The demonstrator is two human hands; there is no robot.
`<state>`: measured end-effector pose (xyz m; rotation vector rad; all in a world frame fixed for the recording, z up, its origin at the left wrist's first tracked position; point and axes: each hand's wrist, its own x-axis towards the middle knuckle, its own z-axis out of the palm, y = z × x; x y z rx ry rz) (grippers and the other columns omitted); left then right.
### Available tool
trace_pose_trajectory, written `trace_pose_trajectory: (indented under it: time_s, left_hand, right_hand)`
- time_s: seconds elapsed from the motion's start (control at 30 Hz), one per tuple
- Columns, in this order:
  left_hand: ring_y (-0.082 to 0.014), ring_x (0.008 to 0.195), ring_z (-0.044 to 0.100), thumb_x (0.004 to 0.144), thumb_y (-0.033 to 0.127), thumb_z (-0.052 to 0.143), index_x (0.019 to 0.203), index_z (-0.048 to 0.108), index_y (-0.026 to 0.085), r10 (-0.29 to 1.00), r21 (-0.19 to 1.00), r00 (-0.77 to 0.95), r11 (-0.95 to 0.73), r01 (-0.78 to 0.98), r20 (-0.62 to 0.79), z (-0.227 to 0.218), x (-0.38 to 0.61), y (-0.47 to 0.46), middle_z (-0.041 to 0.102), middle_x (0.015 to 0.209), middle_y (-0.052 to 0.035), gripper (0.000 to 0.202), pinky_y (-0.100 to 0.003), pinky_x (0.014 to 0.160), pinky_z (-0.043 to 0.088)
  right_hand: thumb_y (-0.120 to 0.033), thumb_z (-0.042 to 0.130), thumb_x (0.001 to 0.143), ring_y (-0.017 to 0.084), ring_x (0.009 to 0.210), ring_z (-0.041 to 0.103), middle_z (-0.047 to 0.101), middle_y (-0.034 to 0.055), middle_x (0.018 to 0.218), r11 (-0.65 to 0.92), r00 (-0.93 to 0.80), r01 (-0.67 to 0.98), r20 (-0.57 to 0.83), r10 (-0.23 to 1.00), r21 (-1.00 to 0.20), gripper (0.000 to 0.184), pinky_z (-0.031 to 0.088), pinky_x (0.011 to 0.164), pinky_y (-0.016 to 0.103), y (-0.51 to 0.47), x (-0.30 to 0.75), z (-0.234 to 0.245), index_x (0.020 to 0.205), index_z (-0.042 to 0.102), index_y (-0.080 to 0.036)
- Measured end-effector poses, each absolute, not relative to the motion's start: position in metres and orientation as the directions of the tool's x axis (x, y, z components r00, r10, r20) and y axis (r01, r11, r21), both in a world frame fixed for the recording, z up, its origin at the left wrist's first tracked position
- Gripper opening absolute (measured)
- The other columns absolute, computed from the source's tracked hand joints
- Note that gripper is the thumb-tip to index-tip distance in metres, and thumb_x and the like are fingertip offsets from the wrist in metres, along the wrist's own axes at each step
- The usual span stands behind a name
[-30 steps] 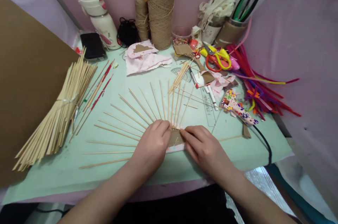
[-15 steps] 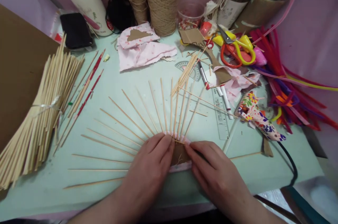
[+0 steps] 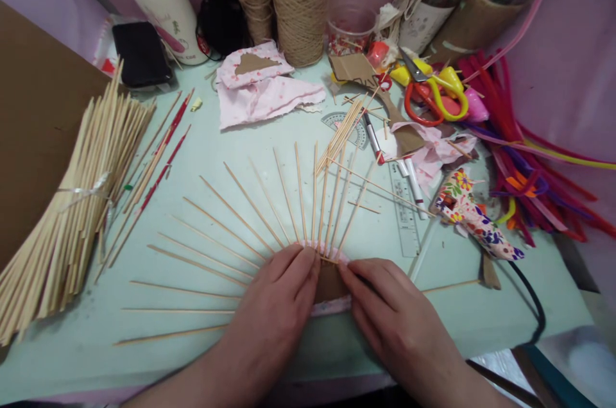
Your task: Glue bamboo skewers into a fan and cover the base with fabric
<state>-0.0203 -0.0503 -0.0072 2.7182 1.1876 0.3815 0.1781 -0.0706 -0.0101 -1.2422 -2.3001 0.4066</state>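
A brown cardboard piece (image 3: 329, 283) edged with pink cloth lies flat on the table between my hands. Thin wooden sticks (image 3: 254, 204) fan out from its curved upper edge, to the left and upward. My left hand (image 3: 282, 308) covers the cardboard's left part, fingers together and pressed down on it and on the stick ends. With its fingertips pinched, my right hand (image 3: 392, 308) grips the right edge. Across the cardboard, close to both sets of fingertips, runs a short stick piece (image 3: 330, 260). My palms hide the rest of the cardboard.
To the left lies a tied bundle of sticks (image 3: 79, 203). Twine spools (image 3: 304, 7) and a white bottle (image 3: 166, 10) stand behind. Loose sticks (image 3: 342, 132), scissors (image 3: 423, 103), a ruler (image 3: 407, 215) and a flower-patterned cloth piece (image 3: 476, 219) lie to the right.
Both hands keep their places on the cardboard, with barely any finger movement. The whole view has shifted very slightly. A loose fibre seen earlier on the cardboard no longer shows.
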Motion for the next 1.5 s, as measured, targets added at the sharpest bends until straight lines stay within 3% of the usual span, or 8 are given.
trace_pose_trajectory:
  time_s: [0.57, 0.77, 1.17, 1.5]
  left_hand:
    - [-0.0213, 0.109, 0.060, 0.098, 0.013, 0.033, 0.125, 0.051, 0.010, 0.752, 0.272, 0.638, -0.656, 0.704, 0.164, -0.0098, -0.0194, -0.0524, 0.066, 0.115, -0.0101, 0.033, -0.039, 0.097, 0.055]
    - [-0.0199, 0.106, 0.061, 0.099, 0.013, 0.030, 0.122, 0.053, 0.011, 0.748, 0.257, 0.635, -0.663, 0.703, 0.192, -0.0067, -0.0183, -0.0503, 0.068, 0.111, -0.0090, 0.032, -0.035, 0.094, 0.057]
    - [-0.0205, 0.110, 0.060, 0.097, 0.011, 0.034, 0.126, 0.053, 0.012, 0.744, 0.272, 0.659, -0.661, 0.700, 0.112, -0.0066, -0.0201, -0.0505, 0.067, 0.117, -0.0086, 0.035, -0.037, 0.100, 0.053]
    - [-0.0205, 0.112, 0.060, 0.095, 0.010, 0.038, 0.126, 0.054, 0.012, 0.750, 0.286, 0.656, -0.650, 0.704, 0.089, -0.0072, -0.0205, -0.0510, 0.067, 0.118, -0.0082, 0.035, -0.037, 0.101, 0.052]
  right_hand:
    - [-0.010, 0.044, 0.097, 0.022, 0.089, 0.059, 0.066, 0.0136, 0.100, 0.558, -0.477, 0.700, 0.290, 0.830, -0.446, 0.029, 0.059, 0.079, 0.035, -0.0724, 0.1781, -0.0111, 0.118, 0.063, -0.005]
    - [-0.011, 0.043, 0.097, 0.021, 0.089, 0.060, 0.067, 0.0141, 0.098, 0.542, -0.463, 0.707, 0.282, 0.840, -0.455, 0.031, 0.060, 0.078, 0.035, -0.0725, 0.1783, -0.0119, 0.120, 0.062, -0.004]
    - [-0.011, 0.044, 0.096, 0.021, 0.088, 0.062, 0.068, 0.0123, 0.099, 0.539, -0.463, 0.709, 0.276, 0.842, -0.456, 0.035, 0.060, 0.077, 0.036, -0.0732, 0.1773, -0.0115, 0.126, 0.062, -0.012]
    - [-0.010, 0.045, 0.096, 0.021, 0.089, 0.060, 0.066, 0.0130, 0.098, 0.542, -0.470, 0.703, 0.272, 0.840, -0.461, 0.032, 0.060, 0.076, 0.035, -0.0716, 0.1776, -0.0096, 0.125, 0.060, -0.008]
